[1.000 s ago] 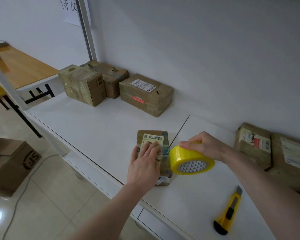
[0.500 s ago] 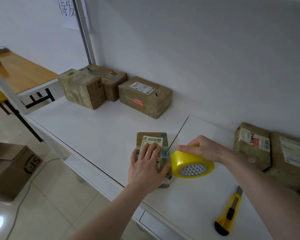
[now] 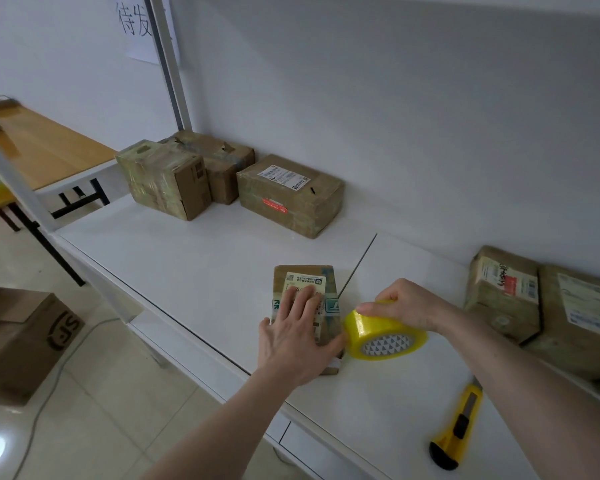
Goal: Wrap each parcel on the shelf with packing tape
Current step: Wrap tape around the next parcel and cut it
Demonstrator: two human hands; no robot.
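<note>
A small flat brown parcel (image 3: 309, 277) with a white label lies near the front edge of the white shelf (image 3: 187, 258). My left hand (image 3: 297, 336) presses flat on top of it, fingers spread, thumb at its right side. My right hand (image 3: 404, 306) grips a yellow roll of packing tape (image 3: 383, 336) from above, held against the parcel's right edge. Three larger brown parcels (image 3: 290, 194) stand at the back left, and two more (image 3: 503, 292) sit at the right against the wall.
A yellow utility knife (image 3: 456, 429) lies on the shelf at the front right. A white upright post (image 3: 168, 64) stands at the back left. On the floor to the left sits an open cardboard box (image 3: 21, 337); a wooden table (image 3: 39, 147) stands beyond.
The tape roll has come left and down until it meets the parcel's right side. My left hand has stayed pressed on the parcel, and the view has shifted slightly.
</note>
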